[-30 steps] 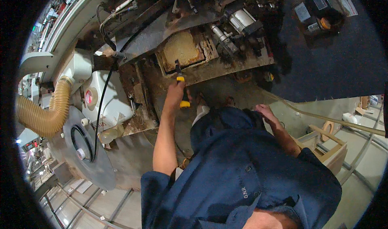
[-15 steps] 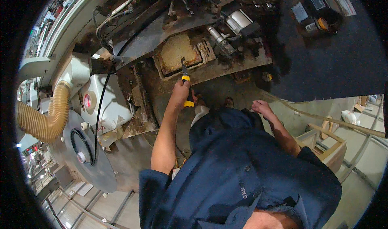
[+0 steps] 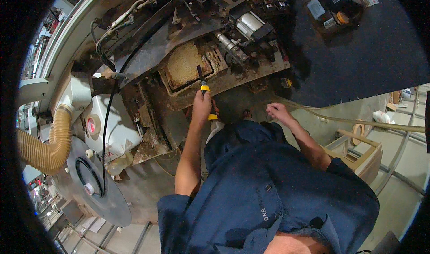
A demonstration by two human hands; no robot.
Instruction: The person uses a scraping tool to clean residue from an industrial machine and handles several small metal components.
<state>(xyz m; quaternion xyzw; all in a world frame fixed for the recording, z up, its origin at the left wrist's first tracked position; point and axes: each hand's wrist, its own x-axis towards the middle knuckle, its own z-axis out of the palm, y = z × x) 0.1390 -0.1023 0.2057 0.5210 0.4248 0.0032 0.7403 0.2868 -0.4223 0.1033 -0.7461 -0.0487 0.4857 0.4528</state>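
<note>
My left hand [image 3: 201,105] is raised and shut on a yellow-handled tool [image 3: 205,89]. The tool's dark blade points up at the edge of a rectangular recess caked with tan residue [image 3: 186,65] in a rusty, dirty machine [image 3: 152,47]. My right hand [image 3: 278,112] hangs lower to the right with its fingers loosely apart. It holds nothing and sits beside the end of a thin beige hose [image 3: 358,121]. My dark blue shirt [image 3: 268,186] fills the lower middle.
A ribbed tan duct hose [image 3: 42,148] and a white motor housing [image 3: 112,128] sit at the left, over a round grey plate [image 3: 103,200] with a black cable. Silver cylinders [image 3: 248,23] are above the recess. A dark panel [image 3: 371,52] and a wooden frame [image 3: 358,151] stand at the right.
My left hand has lifted the tool a little, so its blade now reaches the rim of the caked recess. My right hand has stayed low beside the hose.
</note>
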